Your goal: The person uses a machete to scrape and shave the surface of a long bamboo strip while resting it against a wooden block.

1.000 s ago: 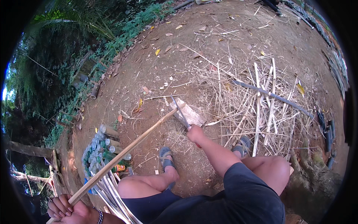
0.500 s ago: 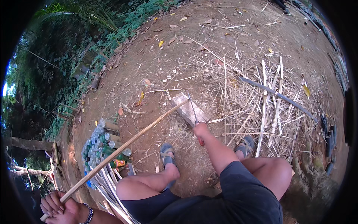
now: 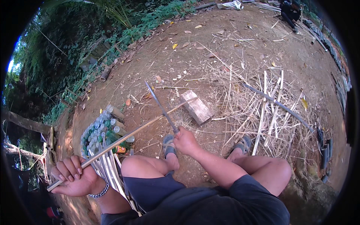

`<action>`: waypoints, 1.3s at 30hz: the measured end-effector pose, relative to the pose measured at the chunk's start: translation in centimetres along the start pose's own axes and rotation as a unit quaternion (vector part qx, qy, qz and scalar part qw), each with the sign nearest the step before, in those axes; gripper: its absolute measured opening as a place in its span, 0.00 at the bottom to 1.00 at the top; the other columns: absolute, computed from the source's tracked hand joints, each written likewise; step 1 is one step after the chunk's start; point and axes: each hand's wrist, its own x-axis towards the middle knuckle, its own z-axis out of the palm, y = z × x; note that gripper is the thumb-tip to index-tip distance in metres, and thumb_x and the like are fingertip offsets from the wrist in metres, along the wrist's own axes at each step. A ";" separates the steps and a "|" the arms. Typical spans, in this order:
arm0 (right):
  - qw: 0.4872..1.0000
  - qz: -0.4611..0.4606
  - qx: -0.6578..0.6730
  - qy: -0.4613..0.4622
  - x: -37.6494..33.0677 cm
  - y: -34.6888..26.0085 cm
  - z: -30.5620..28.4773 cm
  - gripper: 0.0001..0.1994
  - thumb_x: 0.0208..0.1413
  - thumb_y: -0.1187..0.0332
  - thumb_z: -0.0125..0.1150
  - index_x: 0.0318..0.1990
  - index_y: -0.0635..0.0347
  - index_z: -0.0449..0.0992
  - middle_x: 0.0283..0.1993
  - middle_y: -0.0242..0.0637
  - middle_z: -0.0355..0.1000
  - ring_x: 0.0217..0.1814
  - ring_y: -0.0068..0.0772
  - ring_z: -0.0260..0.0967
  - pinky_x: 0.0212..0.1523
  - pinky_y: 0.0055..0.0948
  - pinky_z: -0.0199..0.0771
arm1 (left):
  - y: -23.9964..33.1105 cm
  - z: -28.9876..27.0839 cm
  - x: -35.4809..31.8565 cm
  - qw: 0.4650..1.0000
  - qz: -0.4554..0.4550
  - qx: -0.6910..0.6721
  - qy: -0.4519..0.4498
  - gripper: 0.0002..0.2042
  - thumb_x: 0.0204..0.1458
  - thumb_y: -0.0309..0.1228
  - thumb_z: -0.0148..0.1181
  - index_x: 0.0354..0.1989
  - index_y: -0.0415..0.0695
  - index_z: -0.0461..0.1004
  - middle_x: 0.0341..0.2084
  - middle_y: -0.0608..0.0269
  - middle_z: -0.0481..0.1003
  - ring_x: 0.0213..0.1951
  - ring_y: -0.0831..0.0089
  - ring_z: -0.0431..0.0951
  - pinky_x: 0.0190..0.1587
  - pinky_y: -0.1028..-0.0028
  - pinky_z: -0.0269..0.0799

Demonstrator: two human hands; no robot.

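Note:
My left hand (image 3: 77, 175) is closed round the near end of a long, thin bamboo strip (image 3: 135, 132). The strip slants away to the right, its far tip at the top of a wooden block (image 3: 196, 107) lying on the ground. In my right hand (image 3: 185, 141) is a long-bladed knife (image 3: 154, 96), my fingers wrapped about its handle. The blade points up and to the left and crosses the strip partway along; whether it presses on it I cannot tell. The handle is mostly hidden by my fist.
Several bottles (image 3: 100, 131) are piled at the left, beside a bundle of pale strips (image 3: 111, 165). Shavings and slats (image 3: 265, 108) cover the ground at right, with a dark pole (image 3: 279, 104) across them. Another person (image 3: 290, 15) sits far right. My sandalled feet flank the block.
The knife has swung left from over the block to partway along the strip, my right hand moving left. My left hand has come up and to the right, still holding the strip.

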 end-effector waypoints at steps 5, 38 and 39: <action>0.984 -0.149 0.027 -0.097 -7.3 -8.6 -0.1 0.11 0.47 0.71 0.55 0.39 0.64 0.66 0.27 0.48 0.73 0.33 0.54 0.72 0.36 0.48 0.70 | 1.3 0.5 -2.2 1.000 0.000 -0.012 -0.028 0.28 0.55 0.64 0.39 0.21 0.49 0.57 0.10 0.73 0.55 0.10 0.84 0.53 0.15 0.82 0.52; 0.995 -0.067 -0.066 -0.039 -6.5 -1.0 -2.3 0.12 0.45 0.70 0.56 0.39 0.61 0.69 0.28 0.54 0.72 0.34 0.57 0.72 0.37 0.49 0.71 | 2.7 4.4 -6.1 0.999 0.025 0.012 -0.041 0.24 0.56 0.57 0.46 0.20 0.50 0.57 0.08 0.73 0.57 0.09 0.84 0.54 0.13 0.82 0.48; 0.992 -0.101 -0.048 -0.054 -7.5 -2.8 -2.0 0.10 0.45 0.69 0.56 0.37 0.62 0.69 0.29 0.54 0.72 0.34 0.58 0.72 0.36 0.49 0.70 | 2.7 4.2 -6.3 0.999 0.026 0.016 -0.031 0.24 0.57 0.57 0.46 0.20 0.50 0.57 0.08 0.73 0.57 0.09 0.84 0.54 0.13 0.82 0.48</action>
